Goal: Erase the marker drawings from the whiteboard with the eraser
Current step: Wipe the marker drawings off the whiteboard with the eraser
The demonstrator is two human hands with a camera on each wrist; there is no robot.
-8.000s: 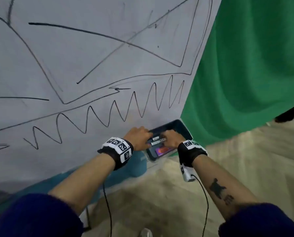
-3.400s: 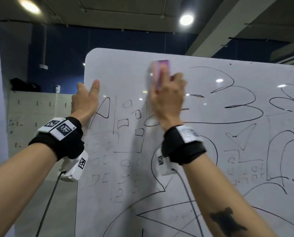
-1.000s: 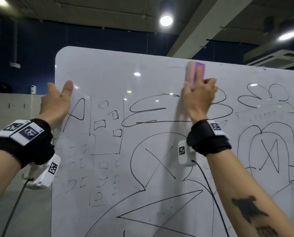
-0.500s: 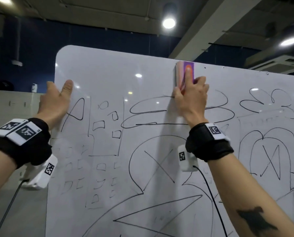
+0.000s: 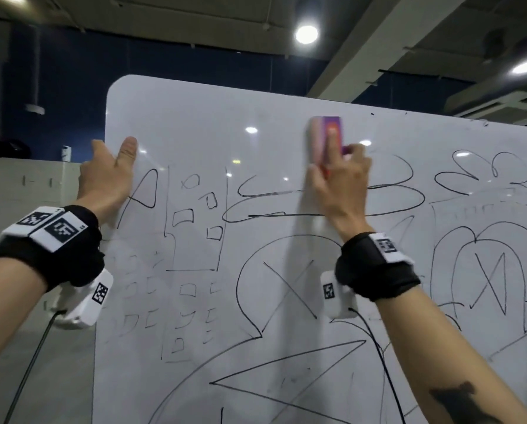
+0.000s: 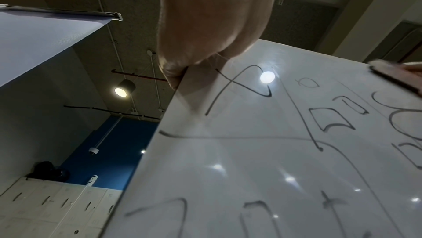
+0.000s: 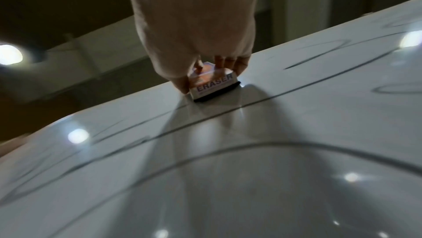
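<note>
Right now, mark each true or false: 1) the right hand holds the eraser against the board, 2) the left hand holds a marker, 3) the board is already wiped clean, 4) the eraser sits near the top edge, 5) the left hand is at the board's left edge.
1) True: the right hand grips the eraser, its dark pad on the whiteboard.
2) False: the left hand holds nothing; it lies flat on the board.
3) False: many marker drawings remain.
4) True.
5) True: its fingers reach round that edge.
</note>
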